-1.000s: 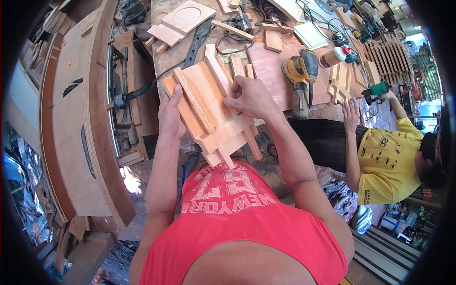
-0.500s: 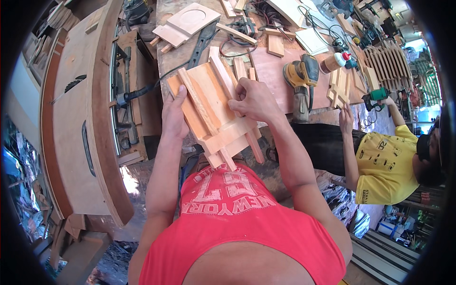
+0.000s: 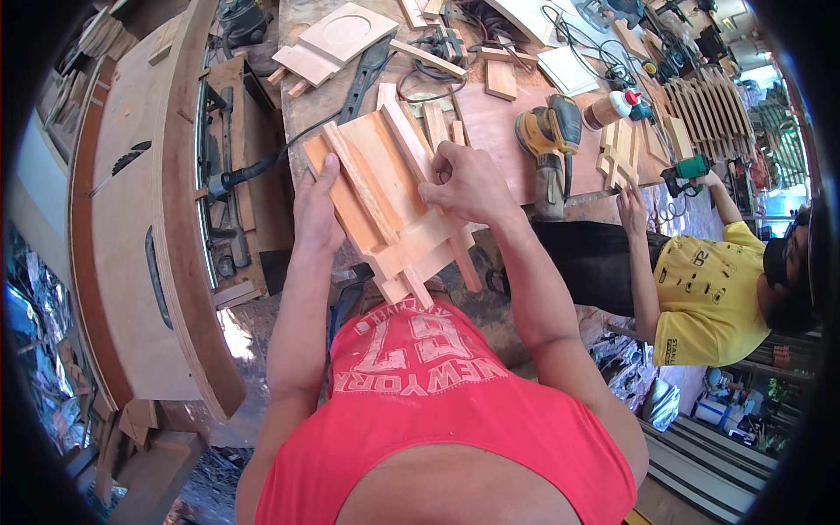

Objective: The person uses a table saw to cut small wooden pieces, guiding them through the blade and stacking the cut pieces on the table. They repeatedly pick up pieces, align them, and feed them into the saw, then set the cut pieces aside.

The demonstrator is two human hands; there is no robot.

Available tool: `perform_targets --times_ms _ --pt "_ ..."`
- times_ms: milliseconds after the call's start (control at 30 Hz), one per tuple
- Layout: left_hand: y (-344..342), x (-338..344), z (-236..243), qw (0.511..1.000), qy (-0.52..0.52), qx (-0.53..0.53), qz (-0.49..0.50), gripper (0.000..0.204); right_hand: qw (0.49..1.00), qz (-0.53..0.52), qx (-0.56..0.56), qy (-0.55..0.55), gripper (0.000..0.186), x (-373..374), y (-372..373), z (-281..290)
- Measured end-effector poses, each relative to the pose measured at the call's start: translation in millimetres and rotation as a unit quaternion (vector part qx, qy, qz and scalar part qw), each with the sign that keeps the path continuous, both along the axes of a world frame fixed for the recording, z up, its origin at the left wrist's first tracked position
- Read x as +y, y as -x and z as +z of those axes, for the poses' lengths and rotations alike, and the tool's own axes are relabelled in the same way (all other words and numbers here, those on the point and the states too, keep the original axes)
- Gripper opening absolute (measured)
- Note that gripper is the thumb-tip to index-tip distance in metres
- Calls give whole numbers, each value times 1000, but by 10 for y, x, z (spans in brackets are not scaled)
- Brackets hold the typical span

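A pale wooden assembly, a flat panel with two raised rails and legs sticking out at its near end, lies tilted in front of me at the table's edge. Along its left edge, my left hand is closed, the thumb on top and the other fingers hidden beneath. My right hand rests over the right rail with its fingers curled tightly together. Whatever sits inside that pinch is hidden. Just beyond the right hand, narrow wood strips lie on the table.
Right of the assembly stand a yellow and black sander and a glue bottle. A board with a round recess lies at the back left. A saw table with a blade fills the left. A co-worker holds a green tool at right.
The whole scene has shifted slightly left and up in view. Both hands keep nearly the same places on the wooden assembly.
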State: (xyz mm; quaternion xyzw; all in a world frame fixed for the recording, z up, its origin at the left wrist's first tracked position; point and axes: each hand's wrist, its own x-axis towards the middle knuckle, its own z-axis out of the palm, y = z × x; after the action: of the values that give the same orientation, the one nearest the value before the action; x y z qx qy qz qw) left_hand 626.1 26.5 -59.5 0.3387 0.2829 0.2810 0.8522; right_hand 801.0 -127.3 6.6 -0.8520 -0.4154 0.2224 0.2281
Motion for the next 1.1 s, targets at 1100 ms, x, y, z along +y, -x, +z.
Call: perform_targets --times_ms 1100 --pt "-1001 349 -1266 961 -175 214 27 46 898 -143 306 -282 20 -581 -23 -704"
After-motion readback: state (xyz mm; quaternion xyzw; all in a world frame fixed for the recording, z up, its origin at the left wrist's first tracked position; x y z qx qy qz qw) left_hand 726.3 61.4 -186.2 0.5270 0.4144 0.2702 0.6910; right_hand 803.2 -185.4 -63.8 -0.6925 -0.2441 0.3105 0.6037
